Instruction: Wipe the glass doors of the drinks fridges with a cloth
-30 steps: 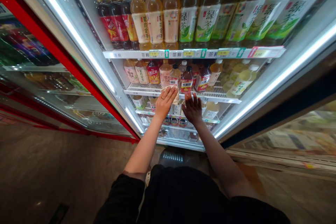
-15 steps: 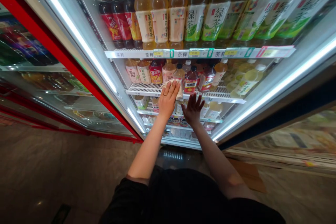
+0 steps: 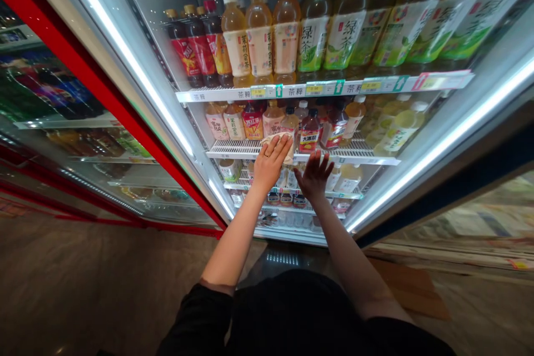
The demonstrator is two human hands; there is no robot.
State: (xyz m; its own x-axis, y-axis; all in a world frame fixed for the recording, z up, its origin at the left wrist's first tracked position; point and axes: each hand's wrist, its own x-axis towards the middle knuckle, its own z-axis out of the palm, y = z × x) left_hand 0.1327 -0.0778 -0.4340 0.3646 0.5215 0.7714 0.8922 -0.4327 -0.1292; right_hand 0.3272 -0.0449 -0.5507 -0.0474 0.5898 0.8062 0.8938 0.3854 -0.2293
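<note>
My left hand [image 3: 272, 162], with a ring on one finger, lies flat over a cream cloth [image 3: 288, 158]. The cloth bunches around the fingertips, in front of the second shelf of a drinks cooler. To the right, my right hand [image 3: 315, 177] is raised with its fingers spread and holds nothing. Behind the hands stand small tea bottles, among them a dark bottle with a red label [image 3: 309, 132] and a pink-labelled bottle [image 3: 273, 117]. Whether a glass pane lies between my hands and the bottles is hard to tell, though faint reflections show higher up.
Large green-capped tea bottles [image 3: 314, 28] and white-capped bottles [image 3: 259, 39] line the upper shelf above a price strip [image 3: 298, 90]. A bright light strip [image 3: 137, 67] runs down the left side. The red frame [image 3: 125, 117] borders a neighbouring cooler. Brown cardboard [image 3: 411, 286] lies on the floor.
The view has shifted, so the shelves sit lower and slightly farther right. Against the bottles, my left hand and the cloth have slid slightly up and left; my right hand stays spread.
</note>
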